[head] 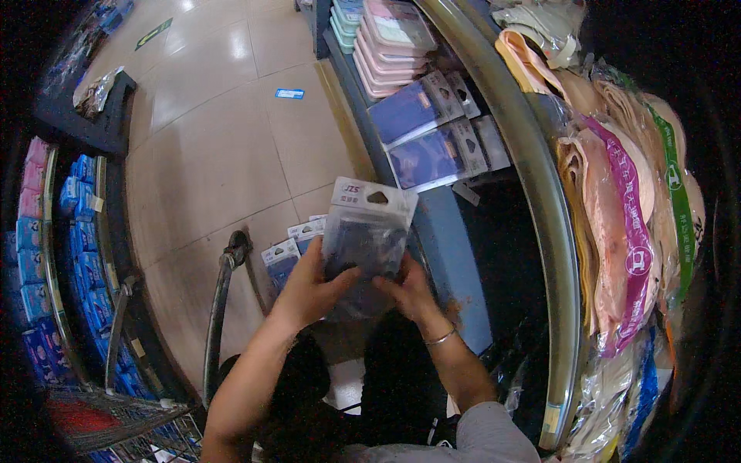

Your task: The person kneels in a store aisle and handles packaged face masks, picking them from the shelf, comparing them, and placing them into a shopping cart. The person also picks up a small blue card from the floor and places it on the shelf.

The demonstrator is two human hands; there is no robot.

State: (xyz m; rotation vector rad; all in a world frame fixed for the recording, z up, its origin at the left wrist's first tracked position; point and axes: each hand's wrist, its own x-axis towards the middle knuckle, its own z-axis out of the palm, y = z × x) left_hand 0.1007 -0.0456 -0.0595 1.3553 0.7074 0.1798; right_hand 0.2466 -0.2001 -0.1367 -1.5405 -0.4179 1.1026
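Note:
A clear plastic hang-hole package (367,231) with a dark item inside is held between my two hands, its white printed header pointing away from me. My left hand (318,286) grips its left side, the thumb across the front. On the right side, my right hand (410,286) closes on the same package, a thin bracelet on the wrist. The package's lower end is blurred. Just beyond my left hand, similar blue packages (282,263) lie low by the floor. More blue packages (428,156) rest on the lower shelf ahead to the right.
Pink lidded boxes (393,63) are stacked farther along the shelf. Bagged beige garments (622,231) line the upper right shelf. To the left stand a metal cart handle (217,312), a wire basket (116,425) and shelves of blue packs (92,249). A blue card (290,94) lies on the tiled floor.

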